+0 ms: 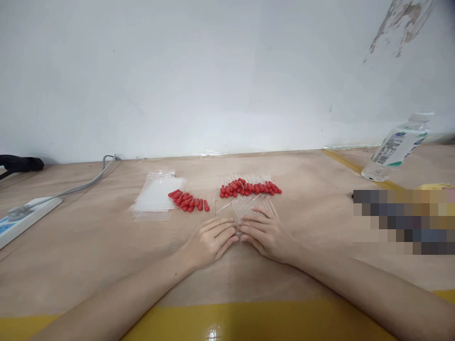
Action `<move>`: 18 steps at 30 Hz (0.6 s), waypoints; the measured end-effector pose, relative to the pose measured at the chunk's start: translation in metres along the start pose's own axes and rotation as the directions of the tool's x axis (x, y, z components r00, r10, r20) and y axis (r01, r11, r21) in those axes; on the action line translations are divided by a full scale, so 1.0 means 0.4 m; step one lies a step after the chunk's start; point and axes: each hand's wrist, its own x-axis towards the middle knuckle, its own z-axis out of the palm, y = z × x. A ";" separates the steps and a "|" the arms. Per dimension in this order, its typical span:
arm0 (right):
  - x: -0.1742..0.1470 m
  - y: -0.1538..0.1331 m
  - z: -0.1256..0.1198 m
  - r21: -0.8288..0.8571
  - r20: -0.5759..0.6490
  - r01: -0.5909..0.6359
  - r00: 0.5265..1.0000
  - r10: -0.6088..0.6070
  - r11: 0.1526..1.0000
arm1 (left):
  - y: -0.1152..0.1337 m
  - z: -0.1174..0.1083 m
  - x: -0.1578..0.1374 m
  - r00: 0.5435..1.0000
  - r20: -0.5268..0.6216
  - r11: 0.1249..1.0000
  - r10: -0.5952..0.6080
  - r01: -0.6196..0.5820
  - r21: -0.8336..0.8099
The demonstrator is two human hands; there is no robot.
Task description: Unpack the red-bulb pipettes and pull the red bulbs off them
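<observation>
My left hand (214, 240) and my right hand (266, 236) meet at the fingertips, low over the table. Their fingers are closed around a small clear, shiny piece (238, 233), which looks like a thin tube; most of it is hidden. Under and beyond my right hand lies a row of thin clear tubes (249, 206). Just behind these is a row of red rubber bulbs (251, 188), with more clear tubes reaching out past it. A loose group of red bulbs (190, 201) lies to the left, partly over a stack of clear plastic bags (158, 194).
A white power strip (31, 219) with a grey cable (83, 183) is at the left, near a black object (23, 164). On the right a plastic bottle (396, 149) stands by yellow tape (343, 162) and a blurred-out patch. A white wall (213, 76) closes the back.
</observation>
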 end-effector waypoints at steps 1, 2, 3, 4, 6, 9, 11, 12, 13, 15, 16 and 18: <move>-0.001 0.000 0.001 0.009 -0.005 0.016 1.000 -0.016 1.000 | 0.000 -0.002 0.002 1.000 0.005 1.000 0.008 -0.008 0.000; -0.001 0.001 0.001 0.015 -0.008 0.031 0.999 -0.031 0.999 | 0.001 -0.004 0.005 1.000 0.012 1.000 0.014 -0.014 -0.001; -0.001 0.001 0.000 0.017 -0.012 0.045 0.999 -0.045 0.999 | 0.001 -0.006 0.007 1.000 0.019 1.000 0.019 -0.019 -0.003; 0.000 0.000 -0.002 0.016 -0.013 0.059 0.998 -0.058 0.998 | 0.002 -0.007 0.009 0.999 0.024 1.000 0.024 -0.024 -0.006; 0.002 0.000 -0.010 0.011 -0.012 0.091 0.996 -0.091 0.996 | 0.004 -0.010 0.012 0.999 0.025 0.999 0.027 -0.026 -0.019; 0.004 0.002 -0.022 -0.010 -0.010 0.148 0.989 -0.148 0.989 | 0.008 -0.012 0.011 1.000 0.025 0.998 0.016 -0.015 -0.054; 0.003 0.006 -0.027 -0.033 -0.017 0.186 0.982 -0.186 0.982 | 0.010 -0.014 0.011 0.999 0.033 0.997 0.001 0.001 -0.080; 0.002 0.008 -0.029 -0.043 -0.020 0.202 0.979 -0.203 0.978 | 0.011 -0.015 0.010 0.999 0.039 0.996 -0.008 0.012 -0.094; 0.001 0.010 -0.030 -0.051 -0.020 0.217 0.976 -0.218 0.975 | 0.012 -0.016 0.011 0.999 0.046 0.994 -0.018 0.023 -0.108; -0.001 0.012 -0.031 -0.061 -0.009 0.241 0.970 -0.242 0.969 | 0.013 -0.019 0.011 0.997 0.068 0.989 -0.038 0.047 -0.137; -0.002 0.012 -0.032 -0.063 -0.005 0.249 0.968 -0.250 0.966 | 0.013 -0.020 0.011 0.996 0.077 0.987 -0.044 0.055 -0.150; -0.004 0.012 -0.035 -0.066 -0.002 0.263 0.965 -0.263 0.963 | 0.014 -0.022 0.010 0.995 0.088 0.984 -0.049 0.063 -0.164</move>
